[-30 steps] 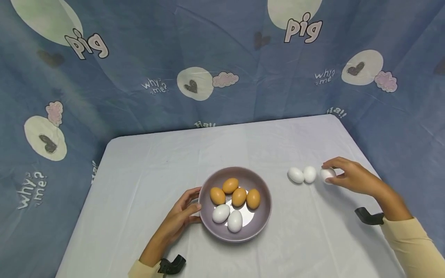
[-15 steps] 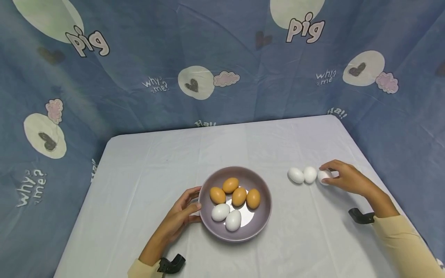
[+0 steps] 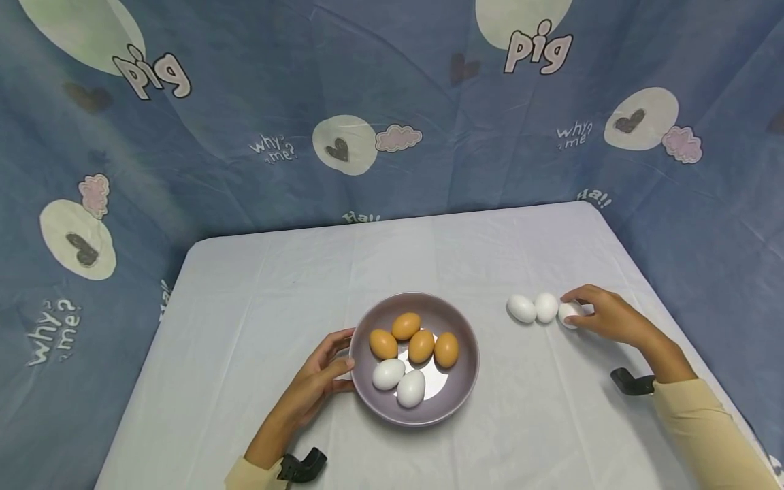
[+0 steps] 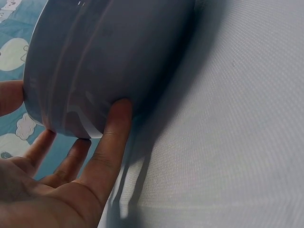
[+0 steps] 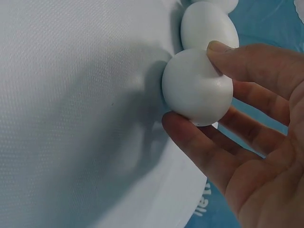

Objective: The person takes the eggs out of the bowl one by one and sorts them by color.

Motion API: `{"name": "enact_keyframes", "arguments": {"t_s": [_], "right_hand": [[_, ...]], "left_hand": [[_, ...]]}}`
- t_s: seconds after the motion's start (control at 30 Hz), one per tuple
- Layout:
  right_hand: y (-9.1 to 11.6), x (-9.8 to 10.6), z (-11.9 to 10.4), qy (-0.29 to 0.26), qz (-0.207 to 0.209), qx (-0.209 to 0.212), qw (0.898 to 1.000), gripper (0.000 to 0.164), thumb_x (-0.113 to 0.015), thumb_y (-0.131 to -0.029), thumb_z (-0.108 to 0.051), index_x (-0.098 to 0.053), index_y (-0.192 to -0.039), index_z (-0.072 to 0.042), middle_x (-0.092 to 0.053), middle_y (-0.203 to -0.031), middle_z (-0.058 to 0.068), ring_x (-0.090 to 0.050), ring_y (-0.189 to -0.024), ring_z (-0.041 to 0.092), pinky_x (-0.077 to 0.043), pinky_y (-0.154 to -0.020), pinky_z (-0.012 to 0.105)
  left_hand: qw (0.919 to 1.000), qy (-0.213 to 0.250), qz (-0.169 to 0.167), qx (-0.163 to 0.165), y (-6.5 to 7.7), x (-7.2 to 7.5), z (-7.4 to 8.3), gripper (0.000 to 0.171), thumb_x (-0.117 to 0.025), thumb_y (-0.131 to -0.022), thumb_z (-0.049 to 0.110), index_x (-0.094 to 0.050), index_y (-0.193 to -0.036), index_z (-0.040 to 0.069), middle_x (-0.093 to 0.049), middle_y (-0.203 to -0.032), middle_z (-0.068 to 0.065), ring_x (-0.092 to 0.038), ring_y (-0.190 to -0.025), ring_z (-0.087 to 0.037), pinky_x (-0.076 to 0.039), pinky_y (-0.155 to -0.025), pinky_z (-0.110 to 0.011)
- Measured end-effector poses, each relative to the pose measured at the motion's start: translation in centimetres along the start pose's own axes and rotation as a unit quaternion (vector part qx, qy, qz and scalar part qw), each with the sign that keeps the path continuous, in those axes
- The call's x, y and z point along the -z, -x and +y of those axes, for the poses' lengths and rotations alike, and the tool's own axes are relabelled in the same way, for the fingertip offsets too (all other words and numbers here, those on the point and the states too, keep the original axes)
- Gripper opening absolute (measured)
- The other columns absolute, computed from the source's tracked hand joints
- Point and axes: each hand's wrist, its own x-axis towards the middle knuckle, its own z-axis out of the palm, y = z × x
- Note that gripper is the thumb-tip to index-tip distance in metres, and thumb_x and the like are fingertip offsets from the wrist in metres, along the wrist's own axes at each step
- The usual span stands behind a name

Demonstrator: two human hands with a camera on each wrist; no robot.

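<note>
A mauve bowl (image 3: 462, 401) sits on the white table, holding several brown eggs (image 3: 420, 347) and two white eggs (image 3: 411, 388). My left hand (image 3: 315, 374) rests against its left side; in the left wrist view, spread, fairly straight fingers (image 4: 107, 147) touch the outer wall and the thumb meets the rim. To the right of the bowl, my right hand (image 3: 612, 316) pinches a white egg (image 5: 194, 90) between thumb and fingers. That egg is at the right end of a row, up against a middle white egg (image 3: 546, 307), beside which lies another white egg (image 3: 521, 309).
A white cloth covers the table (image 3: 294, 279), whose far edge meets a blue patterned curtain (image 3: 392, 184). The curtain also runs along the left and right sides. A black wrist mount (image 3: 303, 466) sits on the left wrist, and another black mount (image 3: 632, 382) on the right.
My right hand has moved slightly left with its white egg, closing the gap to the other two. The white eggs in the bowl have shifted a little left. My left hand stays put.
</note>
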Motion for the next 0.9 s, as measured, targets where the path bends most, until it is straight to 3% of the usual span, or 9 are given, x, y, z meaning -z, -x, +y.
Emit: {"name": "enact_keyframes", "arguments": {"t_s": [0.4,0.57,0.73,0.9], "right_hand": [[0.0,0.0,-0.7,-0.001,-0.021,-0.021,1.0,0.045,-0.079,-0.085,-0.014,-0.063,-0.123,0.004,-0.06,-0.125,0.028,-0.056,-0.118,0.048,-0.046,-0.095,0.064],[0.2,0.7,-1.5,-0.002,-0.027,-0.014,1.0,0.047,-0.077,-0.087,-0.015,-0.06,-0.127,0.004,-0.056,-0.128,0.029,-0.053,-0.119,0.05,-0.052,-0.09,0.06],[0.3,1.4,-3.2,0.011,0.013,0.053,0.998,0.044,-0.078,-0.085,-0.007,-0.06,-0.125,0.004,-0.058,-0.124,0.024,-0.055,-0.115,0.041,-0.058,-0.082,0.052],[-0.7,1.5,-6.6,0.036,0.056,0.148,0.987,0.047,-0.081,-0.079,0.001,-0.063,-0.121,-0.002,-0.062,-0.12,0.014,-0.058,-0.108,0.028,-0.061,-0.076,0.04]], "left_hand": [[1.0,0.003,-0.001,-0.004,0.2,0.4,-0.4,0.057,-0.058,-0.099,0.014,-0.035,-0.151,0.014,-0.032,-0.156,-0.016,-0.052,-0.126,-0.028,-0.059,-0.087,-0.047],[1.0,0.004,-0.001,-0.005,0.2,0.5,-0.4,0.057,-0.058,-0.099,0.014,-0.036,-0.151,0.015,-0.032,-0.156,-0.016,-0.052,-0.127,-0.028,-0.059,-0.087,-0.047],[0.9999,0.008,-0.006,-0.007,0.1,0.6,-0.4,0.058,-0.059,-0.099,0.014,-0.035,-0.152,0.015,-0.032,-0.156,-0.016,-0.051,-0.128,-0.028,-0.058,-0.088,-0.047],[0.9999,0.01,-0.009,-0.01,0.1,0.7,-0.4,0.059,-0.059,-0.099,0.014,-0.035,-0.152,0.015,-0.032,-0.156,-0.016,-0.051,-0.127,-0.027,-0.058,-0.088,-0.046]]}}
